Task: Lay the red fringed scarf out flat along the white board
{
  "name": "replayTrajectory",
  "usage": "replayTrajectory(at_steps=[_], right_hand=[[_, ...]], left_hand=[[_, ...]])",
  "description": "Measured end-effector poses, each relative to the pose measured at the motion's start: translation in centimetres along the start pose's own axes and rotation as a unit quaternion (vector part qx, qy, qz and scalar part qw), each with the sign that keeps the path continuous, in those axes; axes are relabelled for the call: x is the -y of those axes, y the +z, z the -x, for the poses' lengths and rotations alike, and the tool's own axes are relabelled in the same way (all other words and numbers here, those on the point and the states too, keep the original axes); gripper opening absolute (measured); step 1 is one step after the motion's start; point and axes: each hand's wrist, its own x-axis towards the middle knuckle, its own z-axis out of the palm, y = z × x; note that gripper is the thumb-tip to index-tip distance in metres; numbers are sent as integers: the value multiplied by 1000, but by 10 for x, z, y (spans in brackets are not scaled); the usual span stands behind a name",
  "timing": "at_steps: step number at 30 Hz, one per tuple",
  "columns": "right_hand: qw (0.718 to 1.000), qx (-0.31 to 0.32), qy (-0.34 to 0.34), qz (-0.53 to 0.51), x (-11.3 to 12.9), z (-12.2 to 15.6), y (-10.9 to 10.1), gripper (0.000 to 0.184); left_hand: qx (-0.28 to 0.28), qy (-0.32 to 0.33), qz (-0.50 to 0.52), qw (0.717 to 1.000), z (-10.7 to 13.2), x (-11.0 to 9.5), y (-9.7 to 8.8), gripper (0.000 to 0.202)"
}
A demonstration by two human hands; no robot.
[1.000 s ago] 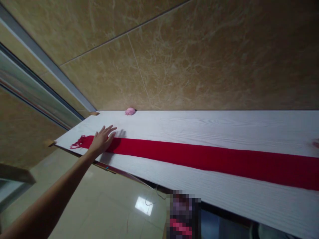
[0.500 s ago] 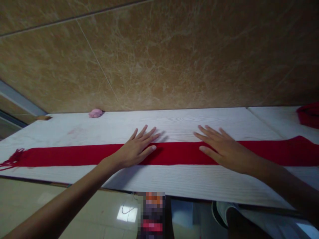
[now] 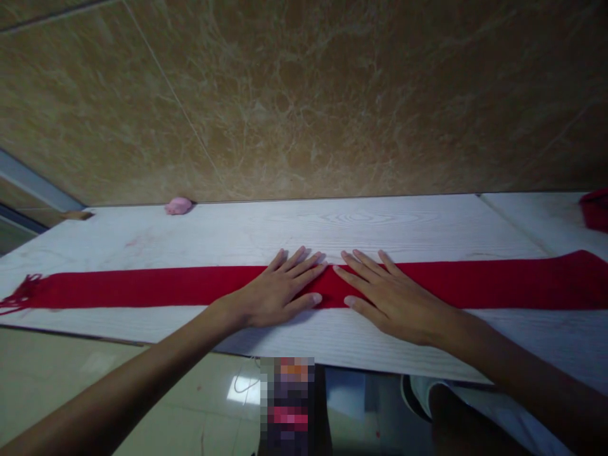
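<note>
Left hand (image 3: 278,292) and right hand (image 3: 389,297) lie flat, fingers spread, side by side on the red scarf (image 3: 142,286) across the white board (image 3: 380,221).

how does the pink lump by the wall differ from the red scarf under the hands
The pink lump is small and rounded; the red scarf is a long flat band running across the table. The pink lump sits untouched against the wall; the red scarf lies mid-table with the left hand and right hand flat on it. The scarf has a fringe at its end; the lump has none. Both rest on the white table.
</note>
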Motion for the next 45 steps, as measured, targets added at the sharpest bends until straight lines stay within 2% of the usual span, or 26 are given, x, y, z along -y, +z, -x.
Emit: replayTrajectory(at_steps=[6,12,17,21,24,27,30,35,37,39,42,45], right_hand=[[997,-54,46,1,-1,-15,-8,61],[989,-97,107,25,-18,-26,-14,46],[985,-73,136,72,-12,-43,-14,35],[986,-49,143,77,-6,-46,-14,40],[990,-57,114,60,-6,-44,-16,40],[989,-56,134,26,-7,-40,-17,37],[991,-62,117,1,-10,-36,-15,34],[989,-107,10,-103,-17,-34,-7,27],[987,-108,23,-119,-18,-35,-7,25],[989,-89,71,-93,-17,-36,-8,26],[989,-57,134,-23,-14,-36,-11,37],[990,-51,132,-17,-15,-35,-12,39]], left_hand=[[-81,-37,-12,996,-15,-8,1,62],[-201,-103,16,974,-25,5,-3,38],[-185,-71,-29,980,-44,1,3,42],[-146,-50,-54,987,-48,-4,5,52],[-132,-14,-43,990,-46,-2,2,48],[-136,10,19,990,-42,1,3,36],[-155,-4,72,985,-38,4,6,29],[-197,-4,104,975,-34,10,10,24],[-203,4,111,973,-33,11,10,28],[-201,-3,102,974,-32,12,10,26],[-201,-51,62,976,-30,13,10,26],[-204,-96,43,973,-28,13,9,37]])
